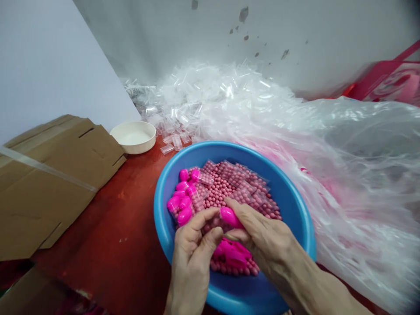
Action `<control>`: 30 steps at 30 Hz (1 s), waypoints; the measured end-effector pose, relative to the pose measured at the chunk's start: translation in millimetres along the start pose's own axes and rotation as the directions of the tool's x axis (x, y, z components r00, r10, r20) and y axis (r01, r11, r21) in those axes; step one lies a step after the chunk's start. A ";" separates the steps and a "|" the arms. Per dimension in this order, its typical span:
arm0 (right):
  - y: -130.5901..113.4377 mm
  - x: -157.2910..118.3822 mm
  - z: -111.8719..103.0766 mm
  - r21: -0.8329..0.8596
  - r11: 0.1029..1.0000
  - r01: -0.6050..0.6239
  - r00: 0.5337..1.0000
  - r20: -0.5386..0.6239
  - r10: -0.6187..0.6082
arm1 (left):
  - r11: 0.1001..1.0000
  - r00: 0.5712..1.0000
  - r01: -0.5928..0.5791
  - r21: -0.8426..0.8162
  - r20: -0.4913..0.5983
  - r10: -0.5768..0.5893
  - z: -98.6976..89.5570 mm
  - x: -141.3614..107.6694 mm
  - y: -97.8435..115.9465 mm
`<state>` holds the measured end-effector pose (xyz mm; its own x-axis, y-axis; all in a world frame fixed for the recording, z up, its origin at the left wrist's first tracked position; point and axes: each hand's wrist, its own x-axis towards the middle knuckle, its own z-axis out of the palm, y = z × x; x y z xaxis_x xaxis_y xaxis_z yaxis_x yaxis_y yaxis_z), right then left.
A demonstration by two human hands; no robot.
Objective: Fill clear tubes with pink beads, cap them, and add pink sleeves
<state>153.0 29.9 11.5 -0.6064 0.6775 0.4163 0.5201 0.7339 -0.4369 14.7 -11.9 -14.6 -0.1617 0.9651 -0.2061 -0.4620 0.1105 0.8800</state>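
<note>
Over a blue basin (164,236) of dusty-pink beads (218,188), my two hands meet on one small clear container. My left hand (193,258) is closed, its thumb and index finger pinching the container's clear body, which is mostly hidden. The fingers of my right hand (262,236) close round its glossy pink cap (229,216). Several capped containers (183,203) filled with beads lie along the basin's left side. Bead-filled clear containers without visible caps (243,179) rest at the back. Loose pink caps (234,253) sit on the beads below my hands.
Behind the basin rises a heap of empty clear containers (223,87). Thin plastic sheeting (354,166) spreads along the right. A white bowl (134,138) stands on the red tabletop (134,227), beside flattened cardboard (55,183). A pink bag (390,81) is at the far right.
</note>
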 end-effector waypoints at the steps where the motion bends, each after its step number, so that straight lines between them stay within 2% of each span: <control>1: 0.1 -2.5 0.3 -0.027 0.999 0.031 0.999 0.024 -0.031 | 1.000 1.000 -0.001 0.007 -0.011 0.001 -0.9 -0.5 -1.2; 4: 2.8 -11.4 0.9 -0.118 0.991 0.062 0.995 0.084 -0.052 | 1.000 0.999 -0.008 0.028 -0.038 0.009 -1.8 -1.4 -2.7; 7: 6.9 -17.2 4.5 -0.174 0.984 0.048 0.995 0.095 -0.031 | 0.999 0.999 -0.008 0.052 -0.040 0.010 -0.1 -1.9 -1.6; 10: 7.2 -11.8 4.8 -0.029 0.998 -0.050 0.991 0.123 0.053 | 1.000 1.000 0.012 0.010 0.018 -0.012 2.7 -2.3 1.7; 12: 5.4 -2.8 -0.3 0.159 0.963 -0.219 0.970 0.141 0.198 | 0.995 0.996 0.064 -0.075 0.074 -0.058 4.0 -2.3 4.2; 13: 4.4 2.1 -4.0 0.268 0.909 -0.319 0.947 0.125 0.295 | 0.988 0.992 0.097 -0.122 0.097 -0.086 4.3 -2.0 5.3; 15: 3.3 11.6 -11.4 0.516 0.727 -0.453 0.867 0.063 0.495 | 0.968 0.986 0.148 -0.201 0.112 -0.127 4.5 -1.3 6.9; 17: 3.6 19.6 -16.1 0.749 0.482 -0.454 0.763 0.047 0.645 | 0.959 0.986 0.154 -0.239 0.092 -0.136 4.4 -0.2 8.1; 18: 3.9 23.0 -17.0 0.830 0.361 -0.425 0.732 0.080 0.677 | 0.955 0.987 0.153 -0.254 0.080 -0.137 4.4 0.2 8.7; 20: 4.1 28.4 -16.7 0.909 0.160 -0.386 0.706 0.179 0.686 | 0.944 0.986 0.164 -0.287 0.069 -0.151 4.8 1.0 10.3; 21: 3.8 30.6 -15.9 0.922 0.098 -0.375 0.701 0.213 0.681 | 0.936 0.984 0.177 -0.304 0.071 -0.163 5.2 1.3 11.2; 23: 2.1 34.0 -13.9 0.935 0.056 -0.352 0.690 0.218 0.690 | 0.922 0.979 0.201 -0.332 0.084 -0.183 6.0 2.0 12.8; 27: -6.1 38.8 -7.9 0.950 0.112 -0.290 0.677 0.121 0.726 | 0.916 0.979 0.204 -0.345 0.093 -0.183 6.5 3.2 13.3; 30: -12.7 38.9 -0.5 0.956 0.095 -0.279 0.670 0.122 0.732 | 0.924 0.979 0.193 -0.330 0.124 -0.161 6.2 3.0 12.3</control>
<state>123.1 46.9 33.6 -0.0991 0.9854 -0.1387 -0.3560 -0.1653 -0.9198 14.0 -6.1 -1.8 0.0238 0.9566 -0.2905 -0.7460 0.2104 0.6318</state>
